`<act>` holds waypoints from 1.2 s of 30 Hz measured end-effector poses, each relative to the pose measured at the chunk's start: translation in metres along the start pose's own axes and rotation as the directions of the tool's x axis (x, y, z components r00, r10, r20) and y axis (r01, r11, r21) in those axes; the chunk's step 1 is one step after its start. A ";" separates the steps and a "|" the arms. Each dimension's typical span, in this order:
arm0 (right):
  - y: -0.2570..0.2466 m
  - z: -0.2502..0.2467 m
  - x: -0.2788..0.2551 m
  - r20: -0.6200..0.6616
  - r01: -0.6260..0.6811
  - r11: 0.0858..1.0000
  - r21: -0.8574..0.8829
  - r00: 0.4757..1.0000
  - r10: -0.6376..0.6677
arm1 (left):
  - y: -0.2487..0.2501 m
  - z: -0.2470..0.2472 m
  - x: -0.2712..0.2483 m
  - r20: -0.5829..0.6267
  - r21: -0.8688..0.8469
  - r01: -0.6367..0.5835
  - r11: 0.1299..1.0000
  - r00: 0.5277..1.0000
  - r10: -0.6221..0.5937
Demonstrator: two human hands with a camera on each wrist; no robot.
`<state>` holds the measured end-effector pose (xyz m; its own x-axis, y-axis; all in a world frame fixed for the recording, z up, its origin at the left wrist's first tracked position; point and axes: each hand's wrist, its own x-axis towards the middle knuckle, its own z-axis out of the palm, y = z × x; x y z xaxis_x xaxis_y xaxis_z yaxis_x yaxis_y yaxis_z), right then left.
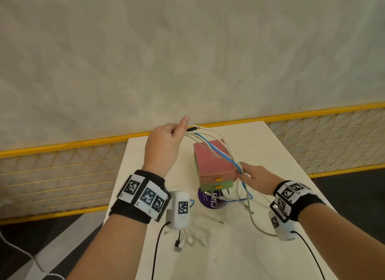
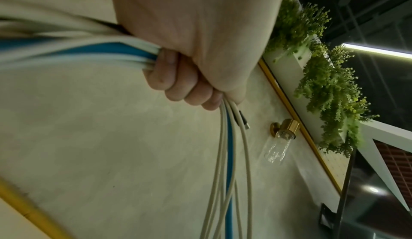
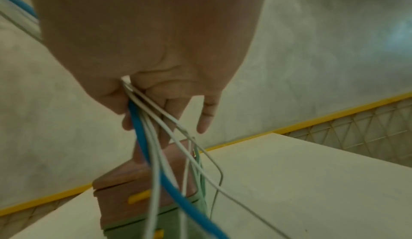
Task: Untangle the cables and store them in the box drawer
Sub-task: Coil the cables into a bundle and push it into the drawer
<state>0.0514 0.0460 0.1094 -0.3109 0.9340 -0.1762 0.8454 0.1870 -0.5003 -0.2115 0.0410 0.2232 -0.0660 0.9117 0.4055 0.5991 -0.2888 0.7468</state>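
A bundle of white cables and one blue cable (image 1: 216, 149) stretches in the air between my two hands. My left hand (image 1: 177, 131) is raised at the table's far edge and grips one end in a fist, thumb sticking up. In the left wrist view the cables (image 2: 227, 154) run through that fist (image 2: 178, 77). My right hand (image 1: 244, 173) pinches the same cables (image 3: 142, 137) between thumb and fingers (image 3: 205, 117), just right of the box (image 1: 212, 163). The box is pink above and green below, with two yellow drawer handles (image 1: 218, 179), both drawers closed.
The bundle's tails (image 1: 248, 194) hang to the white table (image 1: 270, 154) right of the box. More loose cables with plugs (image 1: 187, 240) lie near the front. A purple round lid (image 1: 210, 199) sits before the box. A yellow mesh fence (image 1: 62, 169) runs behind.
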 end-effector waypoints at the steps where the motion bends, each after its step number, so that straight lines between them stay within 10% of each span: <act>1: -0.001 0.002 0.001 0.014 -0.027 0.999 -0.036 1.000 0.028 | 0.001 0.001 -0.001 0.010 0.001 -0.003 1.000 1.000 0.003; 13: 0.059 0.007 -0.006 0.330 -0.318 0.945 -0.082 0.886 0.327 | 0.010 -0.019 0.013 -0.192 -0.246 0.011 0.969 0.980 -0.060; 19: 0.015 -0.018 -0.004 0.103 -0.130 0.984 -0.120 0.984 0.143 | 0.015 0.012 0.001 -0.022 -0.095 0.016 0.995 1.000 -0.018; 26: -0.080 -0.032 0.005 -0.269 0.238 0.845 0.479 0.956 -0.117 | 0.028 0.035 -0.011 0.052 -0.121 0.016 0.993 0.999 -0.010; 36: 0.030 0.061 -0.002 0.061 -0.143 0.967 0.210 0.989 0.133 | 0.020 -0.013 0.002 -0.170 -0.367 0.092 0.926 0.972 -0.164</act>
<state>0.0508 0.0315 0.0424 -0.2221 0.9301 -0.2927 0.7706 -0.0165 -0.6371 -0.2104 0.0336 0.2457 -0.2977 0.8838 0.3608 0.2557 -0.2904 0.9221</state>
